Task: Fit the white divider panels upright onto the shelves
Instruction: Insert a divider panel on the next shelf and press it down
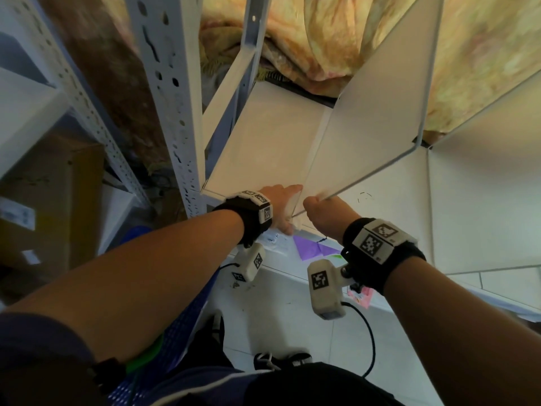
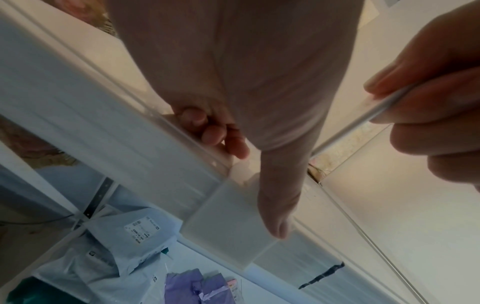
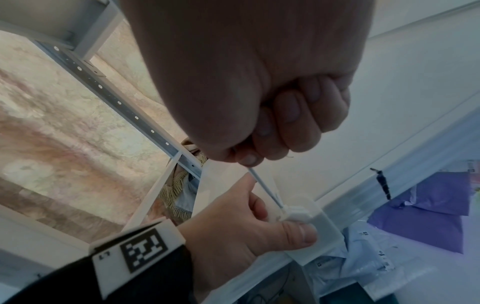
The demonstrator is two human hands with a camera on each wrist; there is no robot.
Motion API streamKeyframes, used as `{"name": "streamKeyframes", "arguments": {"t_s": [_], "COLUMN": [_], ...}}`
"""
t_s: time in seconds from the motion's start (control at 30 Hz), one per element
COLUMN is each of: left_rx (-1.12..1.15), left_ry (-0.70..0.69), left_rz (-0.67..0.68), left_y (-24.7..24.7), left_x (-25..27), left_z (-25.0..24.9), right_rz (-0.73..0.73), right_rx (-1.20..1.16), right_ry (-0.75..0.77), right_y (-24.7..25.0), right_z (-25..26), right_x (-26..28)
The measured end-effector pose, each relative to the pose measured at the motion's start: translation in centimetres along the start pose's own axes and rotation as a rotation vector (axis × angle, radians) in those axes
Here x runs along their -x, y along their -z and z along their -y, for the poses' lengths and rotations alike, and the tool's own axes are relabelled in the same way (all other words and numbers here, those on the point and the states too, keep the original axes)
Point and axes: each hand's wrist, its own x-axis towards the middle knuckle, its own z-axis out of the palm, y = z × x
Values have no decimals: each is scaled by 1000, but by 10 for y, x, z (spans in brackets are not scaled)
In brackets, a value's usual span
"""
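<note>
A white divider panel (image 1: 369, 112) stands upright on the white shelf (image 1: 263, 142), edged by a thin metal rod (image 3: 265, 187). My right hand (image 1: 317, 208) is a fist round that rod at the panel's front bottom corner; it shows closely as my right hand (image 3: 270, 131). My left hand (image 1: 285, 212) pinches a translucent clip (image 2: 233, 232) on the shelf's front lip: the thumb (image 2: 278, 216) presses its face and the fingers (image 2: 207, 129) curl behind the lip. The rod's end sits in the clip (image 3: 309, 222), just above my left hand (image 3: 259, 226).
Perforated grey uprights (image 1: 172, 98) flank the shelf on the left, with a cardboard box (image 1: 52, 200) beyond. A second white divider (image 1: 483, 159) stands to the right. Floral cloth (image 1: 322, 39) hangs behind. Purple and pale parcel bags (image 1: 310, 249) lie on the lower shelf.
</note>
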Motion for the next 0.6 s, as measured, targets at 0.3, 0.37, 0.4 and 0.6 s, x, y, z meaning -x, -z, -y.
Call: {"name": "streamKeyframes", "arguments": {"t_s": [0.3, 0.37, 0.4, 0.6], "left_rx": [3, -4, -7, -18], "left_ry": [-3, 3, 7, -3], "left_rz": [-4, 1, 3, -16], "left_y": [-1, -1, -2, -2], "left_x": [-2, -2, -3, -3], "left_z": [2, 1, 1, 0], "right_rz": [-28, -25, -10, 14], "right_rx": [-149, -270, -293, -168], "right_ry": [-45, -77, -106, -47], "right_y": [-2, -3, -2, 5], "right_z": [-7, -8, -9, -7], "right_x": [5, 5, 3, -1]}}
